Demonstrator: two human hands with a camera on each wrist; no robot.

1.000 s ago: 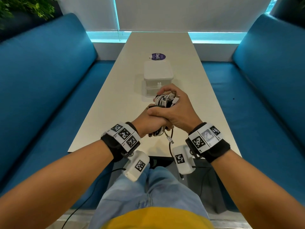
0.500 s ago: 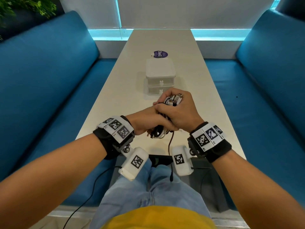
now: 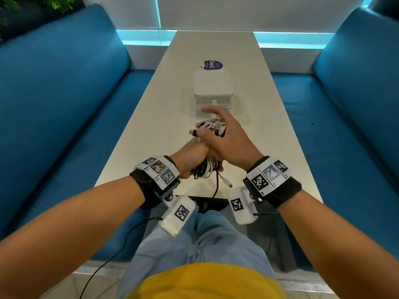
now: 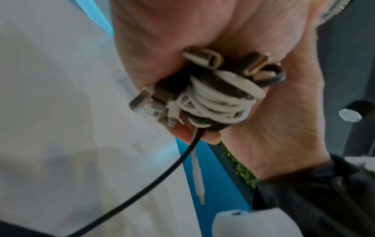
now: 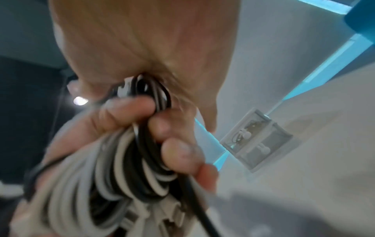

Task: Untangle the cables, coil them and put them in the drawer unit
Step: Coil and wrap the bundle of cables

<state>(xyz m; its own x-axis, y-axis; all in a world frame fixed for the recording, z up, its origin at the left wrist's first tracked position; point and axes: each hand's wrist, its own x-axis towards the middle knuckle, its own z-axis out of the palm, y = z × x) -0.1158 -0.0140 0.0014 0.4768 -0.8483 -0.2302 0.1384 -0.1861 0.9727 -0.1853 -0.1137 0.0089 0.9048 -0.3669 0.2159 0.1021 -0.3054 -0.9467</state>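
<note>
Bright cyan backlight; blurred wrist views; wide-angle distortion.

I see the counter (image 3: 164, 108) running away from me between two sofas (image 3: 64, 100), one on each side. The drawer unit (image 3: 213, 91) stands on the counter's middle line, with a sticker (image 3: 212, 65) flat on the counter just behind it. Nearer me, over the counter's near end, the cable bundle (image 3: 208, 167) sits in my left hand (image 3: 190, 158). My right hand (image 3: 226, 141) lies over the bundle's far part, its fingers reaching toward the drawer unit's front. Two loose cable ends hang from the bundle toward the counter edge, above my knees.
</note>
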